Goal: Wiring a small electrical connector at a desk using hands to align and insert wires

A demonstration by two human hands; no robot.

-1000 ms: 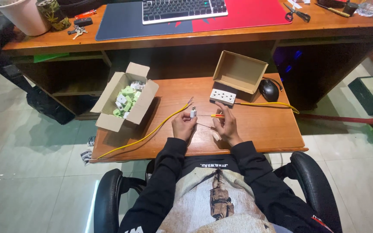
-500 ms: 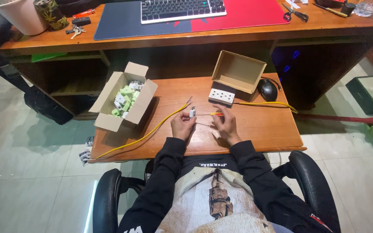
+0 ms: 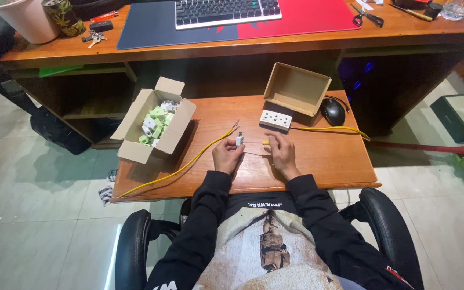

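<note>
Seemingly, left hand (image 3: 227,156) fingers pinch a small white plug (image 3: 239,140), right hand (image 3: 282,153) fingers grip a yellow-handled screwdriver (image 3: 257,143), tip obscured.

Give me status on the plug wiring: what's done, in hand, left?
Done: nothing finished shows; the white socket strip lies on the tray, and the near brown box is empty. In hand: the left hand holds a small white plug by the yellow wire, while the right hand works a yellow-handled screwdriver at it. Left: the open box holds many white and green parts.
</note>
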